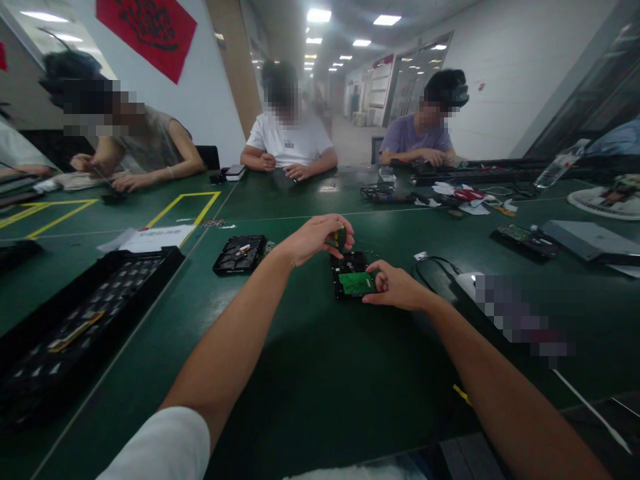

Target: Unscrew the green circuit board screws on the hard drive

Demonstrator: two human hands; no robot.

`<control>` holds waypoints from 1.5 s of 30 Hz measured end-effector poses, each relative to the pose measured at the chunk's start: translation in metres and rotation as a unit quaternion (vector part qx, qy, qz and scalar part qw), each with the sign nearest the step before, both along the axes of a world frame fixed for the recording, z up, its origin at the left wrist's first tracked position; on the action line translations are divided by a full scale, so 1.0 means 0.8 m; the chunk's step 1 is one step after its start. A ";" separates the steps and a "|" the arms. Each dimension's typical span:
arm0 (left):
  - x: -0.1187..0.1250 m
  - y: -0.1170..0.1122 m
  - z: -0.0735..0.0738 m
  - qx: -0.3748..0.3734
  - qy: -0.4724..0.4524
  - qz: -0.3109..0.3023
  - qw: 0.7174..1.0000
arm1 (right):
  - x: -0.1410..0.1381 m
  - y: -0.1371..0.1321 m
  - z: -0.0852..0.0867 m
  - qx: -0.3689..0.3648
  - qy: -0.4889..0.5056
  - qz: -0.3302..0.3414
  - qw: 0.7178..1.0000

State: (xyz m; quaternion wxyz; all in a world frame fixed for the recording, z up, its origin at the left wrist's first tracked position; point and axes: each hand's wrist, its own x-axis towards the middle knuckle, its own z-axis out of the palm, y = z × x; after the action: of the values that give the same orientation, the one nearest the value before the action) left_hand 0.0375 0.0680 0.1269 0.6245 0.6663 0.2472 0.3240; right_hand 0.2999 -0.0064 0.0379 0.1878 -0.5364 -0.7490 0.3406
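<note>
We can read no word or number for certain. The banner [150, 30] on the wall, far left of and beyond the drive [353, 275], bears a dark character too blurred to make out. The paper [157, 237] left of the drive carries red print too small for us.

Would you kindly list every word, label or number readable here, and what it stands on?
Nothing reads clearly.
Red wall hanging: dark character, cut off, unreadable.
White sheet on the table: red print, blurred.
Green circuit board pinched by the right hand: no legible marking.
Yellow-handled tool in the left hand: none.
Bottle label: too small.
</note>
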 end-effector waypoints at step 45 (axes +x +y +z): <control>-0.003 -0.001 0.005 0.109 0.085 0.039 0.990 | 0.001 0.001 -0.001 0.006 -0.007 0.000 1.000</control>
State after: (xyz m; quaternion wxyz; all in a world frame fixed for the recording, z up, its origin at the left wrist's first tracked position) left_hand 0.0351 0.0669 0.1307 0.5120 0.7451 0.2888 0.3151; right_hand 0.3005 -0.0054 0.0372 0.1856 -0.5379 -0.7521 0.3324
